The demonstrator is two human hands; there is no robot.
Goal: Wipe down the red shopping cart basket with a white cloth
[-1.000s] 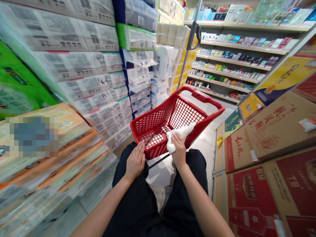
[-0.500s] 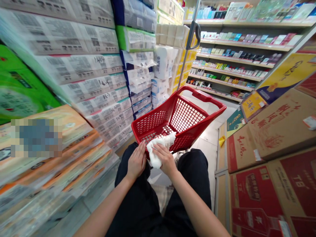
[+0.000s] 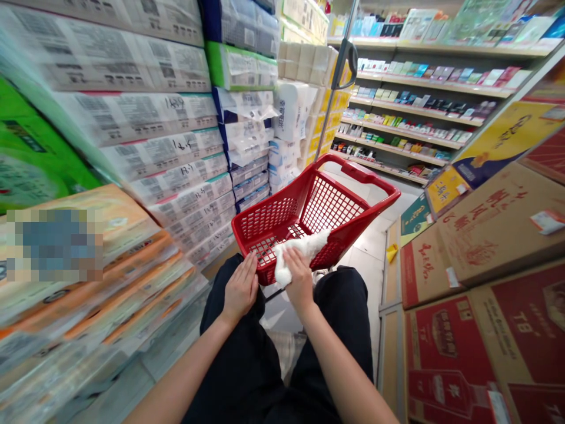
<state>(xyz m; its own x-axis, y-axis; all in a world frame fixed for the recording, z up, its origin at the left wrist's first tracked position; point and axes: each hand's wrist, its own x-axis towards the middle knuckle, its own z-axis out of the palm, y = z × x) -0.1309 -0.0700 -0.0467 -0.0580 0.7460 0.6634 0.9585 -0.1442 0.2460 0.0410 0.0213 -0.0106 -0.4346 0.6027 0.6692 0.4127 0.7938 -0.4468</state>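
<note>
A red plastic basket (image 3: pixel 273 215) with a mesh of holes stands between my knees, its raised handle toward the far right. My left hand (image 3: pixel 241 285) lies against the basket's near left corner, fingers stretched and close together, with nothing held. Over the near right rim is draped a white cloth (image 3: pixel 311 244). My right hand (image 3: pixel 299 275) presses the near end of that cloth against the rim, its fingers bent over it. Part of the rim is hidden under the cloth.
Tall stacks of wrapped paper packs (image 3: pixel 176 141) rise at the left, above orange packs (image 3: pixel 145 259). Cardboard boxes (image 3: pixel 494 218) line the right side. Shelves of small goods (image 3: pixel 424 76) stand behind, with a metal pole (image 3: pixel 329 118) nearer.
My right hand has moved slightly right and forward along the rim with the cloth, which now stretches farther along it. My left hand has stayed by the near left corner.
</note>
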